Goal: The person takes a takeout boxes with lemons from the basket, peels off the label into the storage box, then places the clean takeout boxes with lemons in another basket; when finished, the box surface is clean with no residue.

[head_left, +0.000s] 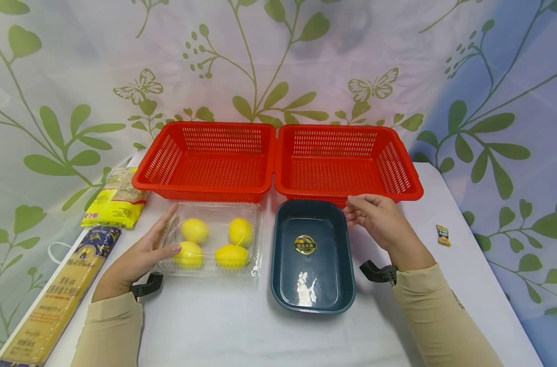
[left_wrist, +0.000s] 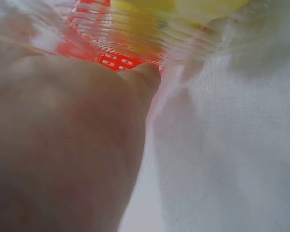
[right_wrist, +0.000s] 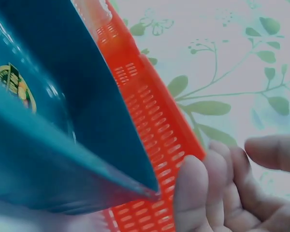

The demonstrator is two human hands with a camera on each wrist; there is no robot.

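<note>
A clear plastic box [head_left: 255,239] with several yellow lemons [head_left: 194,231] inside lies on the white table. Along the box's left side is my left hand [head_left: 138,255], its index finger and thumb extended against it. The left wrist view shows the thumb [left_wrist: 140,79] close by the ribbed plastic; the other fingers are hidden. To the right of the box stands a dark blue tray [head_left: 312,278] with a gold round sticker. My right hand [head_left: 374,219] is beside the tray's far right corner, fingers loosely bent. A small gap separates its fingertips from the tray rim in the right wrist view.
Two red perforated baskets [head_left: 228,176] [head_left: 333,176] stand side by side behind the box and tray. On the left lie a yellow packet [head_left: 115,199] and a long spaghetti pack [head_left: 60,300]. A small wrapped snack [head_left: 443,235] lies at the right.
</note>
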